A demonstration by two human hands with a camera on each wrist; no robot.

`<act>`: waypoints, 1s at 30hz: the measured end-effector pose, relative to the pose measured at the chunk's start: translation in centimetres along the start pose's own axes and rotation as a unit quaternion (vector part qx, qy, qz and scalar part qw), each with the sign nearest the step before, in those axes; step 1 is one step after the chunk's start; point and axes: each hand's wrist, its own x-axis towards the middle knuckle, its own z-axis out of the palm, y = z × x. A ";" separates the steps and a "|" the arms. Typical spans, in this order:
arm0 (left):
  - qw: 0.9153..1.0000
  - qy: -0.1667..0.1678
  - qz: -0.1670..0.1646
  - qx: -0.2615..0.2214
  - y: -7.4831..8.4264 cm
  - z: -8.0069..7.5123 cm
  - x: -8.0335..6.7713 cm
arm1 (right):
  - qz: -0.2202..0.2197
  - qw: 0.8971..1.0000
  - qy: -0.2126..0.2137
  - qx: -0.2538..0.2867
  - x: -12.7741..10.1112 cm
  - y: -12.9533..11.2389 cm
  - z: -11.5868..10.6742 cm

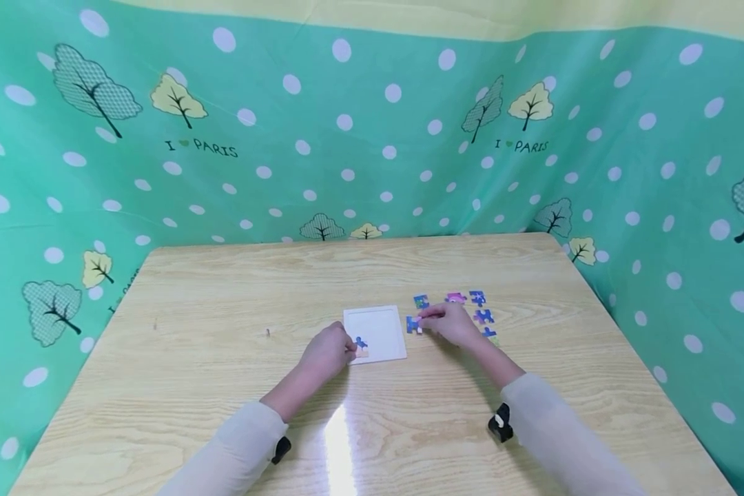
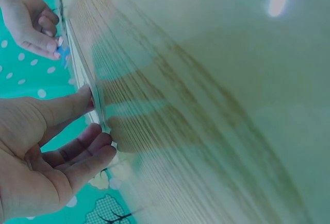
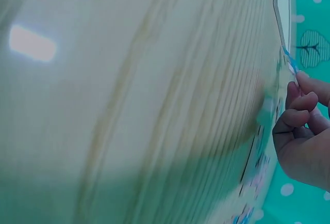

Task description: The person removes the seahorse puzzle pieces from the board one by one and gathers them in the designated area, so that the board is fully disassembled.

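Observation:
A white puzzle tray (image 1: 378,329) lies flat mid-table with one blue piece (image 1: 361,344) set in its near left corner. My left hand (image 1: 347,350) holds that corner, thumb on the tray's rim (image 2: 97,104) and fingers (image 2: 98,147) against its edge. My right hand (image 1: 424,322) sits just right of the tray and pinches a blue puzzle piece (image 1: 413,324) between thumb and forefinger. The same piece (image 3: 290,63) shows at the fingertips (image 3: 305,82) in the right wrist view, close to the tray's edge (image 3: 281,13). The left wrist view also catches the right hand (image 2: 31,23).
Several loose puzzle pieces lie right of the tray: a green-blue one (image 1: 421,301), a pink one (image 1: 455,297), and blue ones (image 1: 477,297) (image 1: 483,316). The wooden table (image 1: 223,386) is bare elsewhere. A green dotted cloth (image 1: 347,138) walls in three sides.

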 end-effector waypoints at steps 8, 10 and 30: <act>1.000 0.002 0.000 -0.004 0.0 0.3 -0.1 | 0.011 0.999 0.001 -0.051 -0.1 0.8 -1.0; 1.000 0.002 0.003 -0.004 0.1 0.3 -0.1 | 0.014 0.998 0.002 -0.061 -0.1 0.9 -1.2; 1.000 0.007 0.005 -0.008 0.0 0.2 0.0 | 0.002 0.992 0.029 -0.121 -0.4 0.3 -1.3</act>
